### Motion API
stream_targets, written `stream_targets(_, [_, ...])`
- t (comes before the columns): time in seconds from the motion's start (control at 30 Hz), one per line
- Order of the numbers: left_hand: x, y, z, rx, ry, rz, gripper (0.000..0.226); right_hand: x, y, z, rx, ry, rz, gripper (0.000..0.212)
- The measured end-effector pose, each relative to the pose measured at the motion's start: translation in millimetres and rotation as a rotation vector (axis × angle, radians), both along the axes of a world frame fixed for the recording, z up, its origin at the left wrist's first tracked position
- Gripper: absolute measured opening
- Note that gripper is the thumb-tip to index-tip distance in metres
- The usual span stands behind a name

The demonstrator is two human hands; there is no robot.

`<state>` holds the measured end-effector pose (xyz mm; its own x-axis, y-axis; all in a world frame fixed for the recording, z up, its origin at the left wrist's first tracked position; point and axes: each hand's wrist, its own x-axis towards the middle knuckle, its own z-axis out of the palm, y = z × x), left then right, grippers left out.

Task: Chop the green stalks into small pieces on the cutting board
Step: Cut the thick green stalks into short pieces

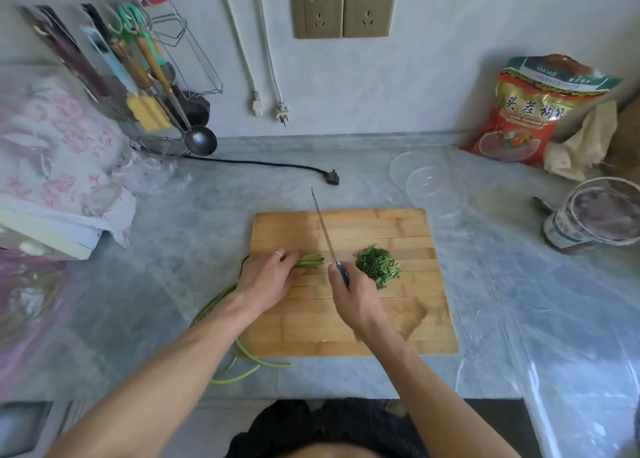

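Your right hand (349,293) grips the blue-handled knife (327,236); your left hand (268,277) pins the long green stalks (310,261), fingertips near the blade: a slip nicks them.

Left hand (266,279) pins the green stalks (309,261) on the cutting board (349,319); right hand (351,293) grips the knife (323,227) just beside their cut ends, chopped pile (378,265) on the board's right.
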<state>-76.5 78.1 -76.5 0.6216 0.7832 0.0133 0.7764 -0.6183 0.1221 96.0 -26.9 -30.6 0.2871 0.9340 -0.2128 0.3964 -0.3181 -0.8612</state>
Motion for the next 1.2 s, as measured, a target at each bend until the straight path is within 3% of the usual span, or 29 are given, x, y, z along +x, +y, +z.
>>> stream_targets(0.13, [0,-7,-15,0.083,0.012,0.107,0.034,3,0,-5,-0.035,-0.018,0.042,0.034])
stream_targets(0.27, [-2,-16,-28,0.053,-0.183,0.185,0.032,-2,-7,-11,-0.072,-0.032,0.029,0.031])
stream_targets(0.4, [-12,-10,-39,-0.004,-0.301,0.041,0.049,-16,-10,-10,-0.087,0.010,-0.062,0.034])
stream_targets(0.57, [-12,-1,-40,0.089,-0.226,-0.078,0.054,-38,-12,-3,-0.134,0.010,-0.092,0.035])
stream_targets(0.7, [-14,-5,-47,0.087,-0.255,-0.064,0.054,-42,-14,-6,-0.138,0.010,-0.104,0.035])
stream_targets(0.9, [-15,-4,-48,-0.033,-0.458,0.062,0.052,-44,-5,-5,-0.082,0.017,-0.252,0.040])
stream_targets(1.07, [-18,1,-42,-0.010,-0.561,0.062,0.037,-54,-5,-4,-0.115,0.018,-0.248,0.038])
stream_targets(1.2, [-17,-4,-43,0.017,-0.527,0.061,0.019,-68,-6,-6,-0.118,0.003,-0.189,0.033])
